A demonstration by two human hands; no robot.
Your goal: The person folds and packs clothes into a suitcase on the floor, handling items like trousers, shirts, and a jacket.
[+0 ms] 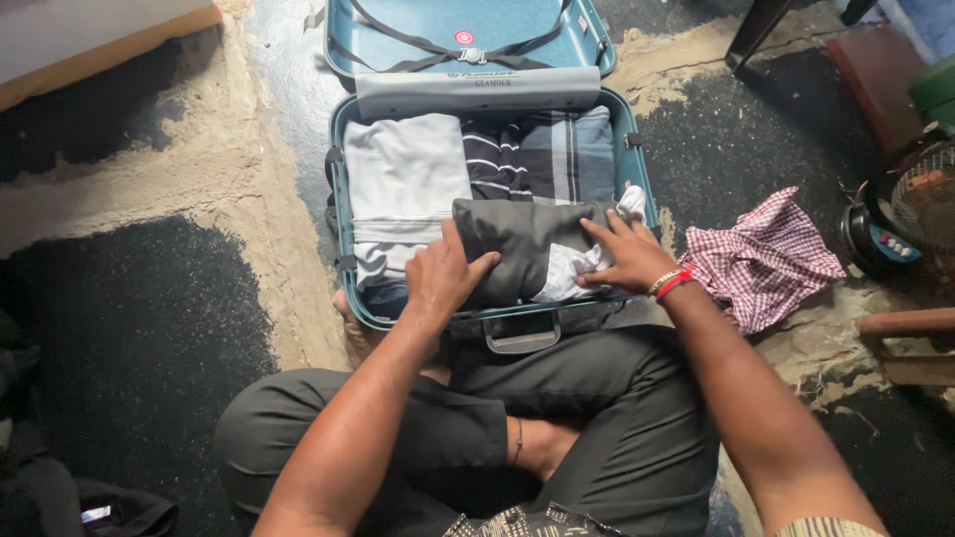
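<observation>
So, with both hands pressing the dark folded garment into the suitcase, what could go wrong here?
The left hand and right hand press the dark folded garment near the suitcase front rim; it may bulge over the edge. The white cloth under the right hand could crumple. The checked shirt on the floor may pick up dirt.

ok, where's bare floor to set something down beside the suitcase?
Left of the suitcase, the pale floor strip and dark mat lie bare. On the right, a dark patch between the suitcase and the fan is bare above the checked shirt. Inside it is crowded: folded clothes fill it, with the left hand and right hand pressing a dark bundle.
</observation>
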